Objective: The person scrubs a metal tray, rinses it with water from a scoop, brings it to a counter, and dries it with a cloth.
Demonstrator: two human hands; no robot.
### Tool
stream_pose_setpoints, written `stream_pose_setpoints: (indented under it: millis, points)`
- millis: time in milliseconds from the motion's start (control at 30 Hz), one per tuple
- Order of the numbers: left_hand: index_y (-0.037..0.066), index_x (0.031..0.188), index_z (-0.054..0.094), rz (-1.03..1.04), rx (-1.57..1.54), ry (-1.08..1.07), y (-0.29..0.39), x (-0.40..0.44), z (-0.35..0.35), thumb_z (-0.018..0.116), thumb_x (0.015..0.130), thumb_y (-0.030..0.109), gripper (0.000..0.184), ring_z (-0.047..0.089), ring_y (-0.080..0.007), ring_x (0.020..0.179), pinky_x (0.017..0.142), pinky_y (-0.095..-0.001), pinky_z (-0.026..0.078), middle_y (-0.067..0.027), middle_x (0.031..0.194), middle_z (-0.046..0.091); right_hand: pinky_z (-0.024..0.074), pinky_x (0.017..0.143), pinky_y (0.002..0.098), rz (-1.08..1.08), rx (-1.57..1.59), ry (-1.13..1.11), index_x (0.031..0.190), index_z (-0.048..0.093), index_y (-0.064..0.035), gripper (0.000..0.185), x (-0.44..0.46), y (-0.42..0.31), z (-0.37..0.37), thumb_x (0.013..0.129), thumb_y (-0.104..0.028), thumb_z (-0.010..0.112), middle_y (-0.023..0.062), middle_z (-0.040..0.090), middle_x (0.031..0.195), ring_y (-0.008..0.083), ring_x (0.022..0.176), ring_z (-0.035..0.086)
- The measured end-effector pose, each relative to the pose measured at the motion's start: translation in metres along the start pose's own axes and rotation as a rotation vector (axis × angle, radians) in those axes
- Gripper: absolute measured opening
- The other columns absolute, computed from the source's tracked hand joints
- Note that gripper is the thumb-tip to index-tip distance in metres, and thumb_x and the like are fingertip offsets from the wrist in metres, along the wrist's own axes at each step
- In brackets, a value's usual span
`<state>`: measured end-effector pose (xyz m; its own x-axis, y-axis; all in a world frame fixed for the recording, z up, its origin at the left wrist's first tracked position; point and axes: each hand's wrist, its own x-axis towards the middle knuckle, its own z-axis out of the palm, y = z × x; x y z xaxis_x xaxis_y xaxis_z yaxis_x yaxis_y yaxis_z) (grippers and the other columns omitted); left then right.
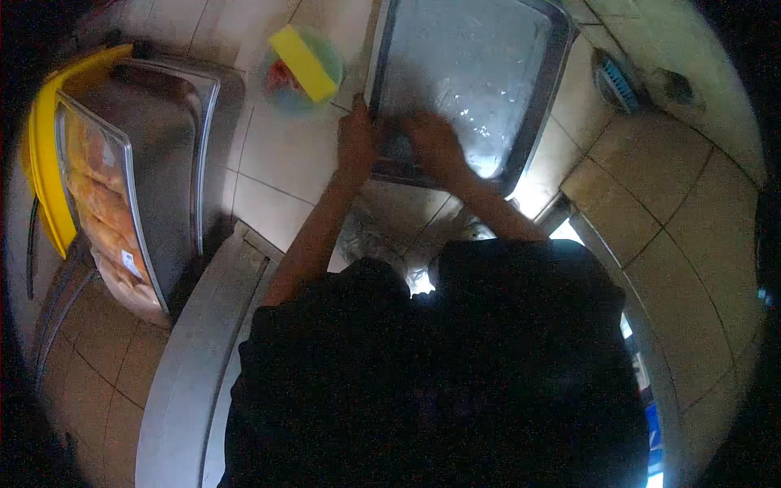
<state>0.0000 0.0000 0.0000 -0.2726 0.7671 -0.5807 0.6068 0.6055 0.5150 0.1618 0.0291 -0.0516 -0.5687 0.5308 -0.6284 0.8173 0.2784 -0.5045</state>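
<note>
A large rectangular tray (468, 89) with a dark rim lies before me on the tiled floor. Its inside is wet and shiny. My left hand (358, 140) is closed around the rim at the tray's near left side. Over the near part of the tray's inside, my right hand (438, 148) is curled and somewhat blurred by motion. Whatever its fingers hold, if anything, is hidden. Left of the tray stands a pale green bowl (332, 58) with a yellow sponge (305, 63) and something red (281, 77) in it.
At the left, a deep metal pan (175, 163) stands near a yellow basin (45, 154) and a clear-fronted pack of what looks like bread (102, 199). A brush with blue bristles (616, 81) lies at the right. A grey sill (191, 350) runs along my left side.
</note>
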Motion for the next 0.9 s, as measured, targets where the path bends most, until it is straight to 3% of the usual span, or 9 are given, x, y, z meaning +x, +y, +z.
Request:
stream_pose_setpoints:
  millis: [100, 167, 200, 300, 367, 467, 600, 667, 900]
  points:
    - [-0.008, 0.132, 0.025, 0.007, -0.034, -0.107, 0.007, 0.011, 0.005, 0.061, 0.081, 0.038, 0.077, 0.055, -0.0415, 0.091, 0.082, -0.0479, 0.043, -0.0284, 0.102, 0.057, 0.0478, 0.08, 0.0426, -0.271, -0.359, 0.906, 0.098, 0.062, -0.005, 0.023, 0.015, 0.02, -0.029, 0.079, -0.006, 0.05, 0.0173, 0.062, 0.092, 0.0322, 0.087, 0.06]
    - [-0.01, 0.122, 0.033, 0.242, 0.241, 0.275, -0.008, 0.007, 0.019, 0.06, 0.081, 0.018, 0.056, 0.061, -0.0413, 0.074, 0.065, -0.0457, 0.048, -0.0257, 0.078, 0.06, 0.0483, 0.078, 0.0429, 0.004, -0.221, 0.595, 0.093, 0.063, -0.0028, 0.019, 0.014, 0.024, -0.083, 0.079, -0.006, 0.05, 0.0172, 0.063, 0.09, 0.0317, 0.085, 0.061]
    - [-0.01, 0.122, 0.033, 0.235, 0.244, 0.248, -0.013, -0.002, 0.018, 0.06, 0.081, 0.018, 0.056, 0.061, -0.0413, 0.074, 0.065, -0.0457, 0.048, -0.0257, 0.078, 0.06, 0.048, 0.079, 0.0421, 0.066, -0.258, 0.453, 0.095, 0.062, -0.0025, 0.019, 0.008, 0.032, -0.088, 0.08, -0.008, 0.051, 0.0177, 0.062, 0.093, 0.0315, 0.088, 0.06]
    - [-0.009, 0.122, 0.035, 0.031, -0.1, 0.023, 0.004, 0.013, 0.008, 0.059, 0.082, 0.018, 0.054, 0.06, -0.0415, 0.08, 0.07, -0.0465, 0.048, -0.0284, 0.085, 0.06, 0.0471, 0.082, 0.0413, -0.129, -0.376, 0.565, 0.1, 0.06, -0.0027, 0.022, 0.0, 0.072, -0.009, 0.08, -0.01, 0.053, 0.0196, 0.059, 0.103, 0.0331, 0.095, 0.058]
    - [-0.009, 0.123, 0.034, -0.047, -0.009, -0.035, 0.015, 0.005, -0.001, 0.059, 0.082, 0.018, 0.055, 0.06, -0.0414, 0.084, 0.073, -0.046, 0.048, -0.0302, 0.093, 0.059, 0.045, 0.085, 0.0435, -0.046, -0.041, 0.521, 0.105, 0.058, -0.0041, 0.026, -0.043, 0.01, -0.024, 0.081, -0.007, 0.049, 0.0201, 0.057, 0.109, 0.0341, 0.098, 0.056]
    - [-0.008, 0.124, 0.033, 0.18, 0.18, 0.146, -0.007, 0.003, 0.015, 0.058, 0.084, 0.021, 0.055, 0.059, -0.0411, 0.089, 0.074, -0.0464, 0.048, -0.0295, 0.093, 0.059, 0.046, 0.079, 0.0437, -0.079, -0.062, 0.623, 0.105, 0.057, -0.0007, 0.027, -0.008, 0.045, -0.06, 0.08, -0.008, 0.05, 0.0195, 0.06, 0.098, 0.0345, 0.092, 0.057]
    - [-0.006, 0.126, 0.031, 0.106, 0.054, 0.125, 0.014, -0.001, 0.005, 0.056, 0.085, 0.019, 0.054, 0.058, -0.0426, 0.089, 0.076, -0.0475, 0.047, -0.0295, 0.094, 0.058, 0.046, 0.08, 0.0444, -0.091, -0.128, 0.613, 0.103, 0.056, -0.0014, 0.027, -0.016, 0.036, -0.043, 0.077, -0.003, 0.052, 0.0188, 0.059, 0.101, 0.0341, 0.092, 0.057]
    - [-0.005, 0.128, 0.029, -0.047, -0.024, -0.073, 0.021, -0.002, -0.005, 0.055, 0.085, 0.019, 0.055, 0.054, -0.0427, 0.094, 0.081, -0.0482, 0.044, -0.0286, 0.096, 0.057, 0.0459, 0.082, 0.0435, -0.143, -0.125, 0.6, 0.105, 0.056, -0.0034, 0.028, -0.027, 0.015, -0.046, 0.077, -0.003, 0.053, 0.0189, 0.058, 0.104, 0.0345, 0.092, 0.057]
    - [-0.003, 0.13, 0.029, 0.144, 0.061, 0.128, 0.003, 0.005, 0.016, 0.057, 0.085, 0.023, 0.059, 0.053, -0.0405, 0.095, 0.083, -0.0473, 0.042, -0.0244, 0.107, 0.055, 0.0437, 0.085, 0.0428, -0.056, -0.137, 0.612, 0.108, 0.055, -0.0071, 0.028, -0.017, 0.029, -0.046, 0.081, -0.005, 0.048, 0.0185, 0.058, 0.103, 0.0347, 0.093, 0.057]
